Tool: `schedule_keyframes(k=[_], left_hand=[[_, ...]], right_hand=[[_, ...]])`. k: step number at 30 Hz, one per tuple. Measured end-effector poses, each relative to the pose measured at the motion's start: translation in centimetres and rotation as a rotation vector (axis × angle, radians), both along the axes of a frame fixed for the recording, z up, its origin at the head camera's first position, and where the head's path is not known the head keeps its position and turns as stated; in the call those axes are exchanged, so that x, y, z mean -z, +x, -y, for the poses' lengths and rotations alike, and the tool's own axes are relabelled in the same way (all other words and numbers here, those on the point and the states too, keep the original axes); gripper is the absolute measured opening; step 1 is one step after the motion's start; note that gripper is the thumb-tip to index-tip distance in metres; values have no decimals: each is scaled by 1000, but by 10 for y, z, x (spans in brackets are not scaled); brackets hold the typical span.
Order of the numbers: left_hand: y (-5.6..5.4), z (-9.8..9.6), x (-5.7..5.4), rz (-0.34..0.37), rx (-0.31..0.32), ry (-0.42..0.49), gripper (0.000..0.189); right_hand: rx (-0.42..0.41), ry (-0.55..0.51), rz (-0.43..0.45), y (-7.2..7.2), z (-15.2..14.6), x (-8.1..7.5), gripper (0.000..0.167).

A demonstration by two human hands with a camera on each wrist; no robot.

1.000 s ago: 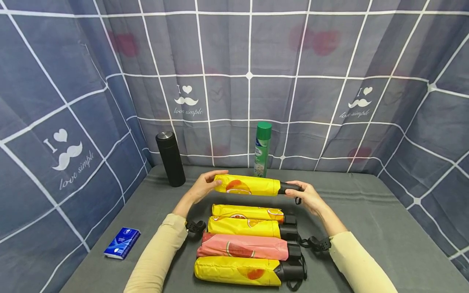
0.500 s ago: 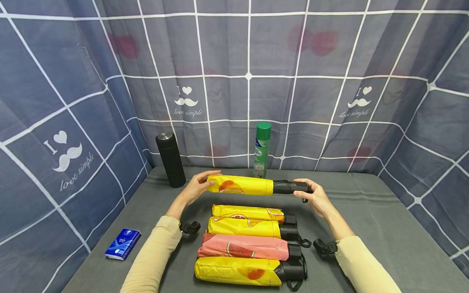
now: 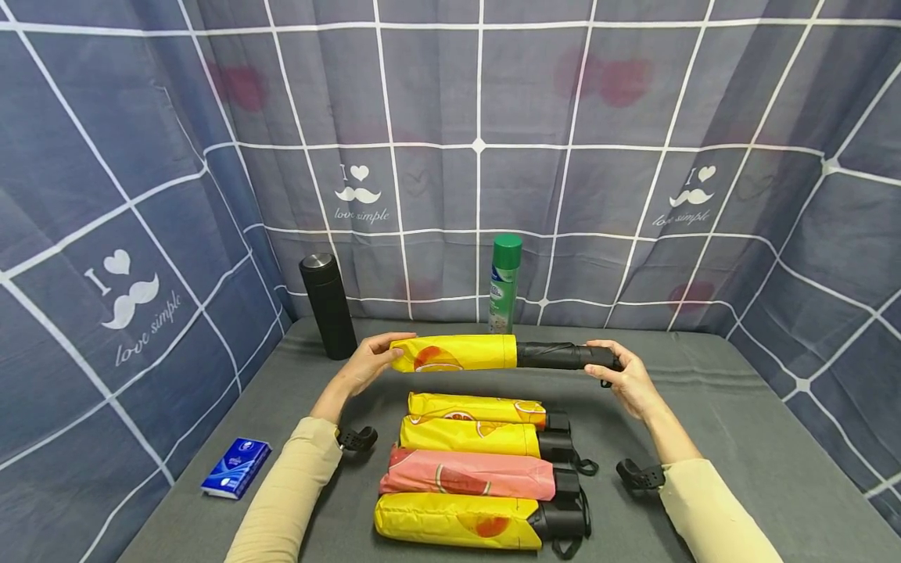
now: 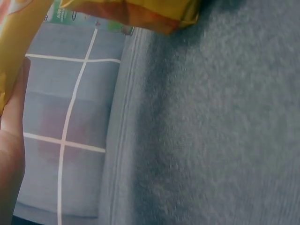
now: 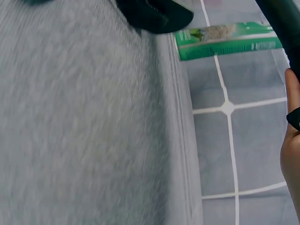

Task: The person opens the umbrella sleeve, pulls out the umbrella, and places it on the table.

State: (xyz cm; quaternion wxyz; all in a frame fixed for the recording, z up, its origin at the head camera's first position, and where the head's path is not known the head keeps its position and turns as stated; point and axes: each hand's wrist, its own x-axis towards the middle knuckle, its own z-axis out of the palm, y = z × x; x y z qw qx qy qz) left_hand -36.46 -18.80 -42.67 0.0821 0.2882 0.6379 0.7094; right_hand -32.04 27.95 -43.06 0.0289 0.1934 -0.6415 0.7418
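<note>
A folded black umbrella (image 3: pixel 552 355) is partly out of its yellow fruit-print sleeve (image 3: pixel 479 352), held level above the table. My left hand (image 3: pixel 364 364) pinches the closed left end of the sleeve. With thumb and fingers, my right hand (image 3: pixel 625 378) grips the handle end at the right. In the left wrist view part of the yellow sleeve (image 4: pixel 14 47) shows beside the hand; the right wrist view catches the black umbrella (image 5: pixel 286 28) above the fingers. Below lie two thin yellow umbrellas (image 3: pixel 468 436), a pink watermelon-print umbrella (image 3: pixel 464 474) and a thicker yellow umbrella (image 3: pixel 450 521), all in sleeves.
A black thermos (image 3: pixel 329 309) stands at the back left. Behind the held umbrella is a green spray can (image 3: pixel 503 285). A blue tissue pack (image 3: pixel 236 469) lies at the left on the grey table (image 3: pixel 739 438). A checked curtain (image 3: pixel 436 188) encloses the back and sides.
My right hand has moved right with the handle, drawing more of the black umbrella out of the sleeve. My left hand has shifted left with the yellow sleeve.
</note>
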Motion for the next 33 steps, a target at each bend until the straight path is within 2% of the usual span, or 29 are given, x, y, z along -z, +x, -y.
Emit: schedule_keyframes(k=[8,16,22,28,33], left_hand=[[4,9,-2,-20,-19,-22,36],[14,21,-7,8,-124,-76,42],[15,32,-1,46,-164,-81,42],[14,39,6,84,-164,-90,40],[9,45,19,86,-182,-100,44]], right_hand=[[36,7,16,7,-23,3,40],[37,-36,16,5,-42,12,41],[45,-6,61,6,-54,20,40],[70,50,84,4,-63,27,39],[42,64,94,2,-70,33,39]])
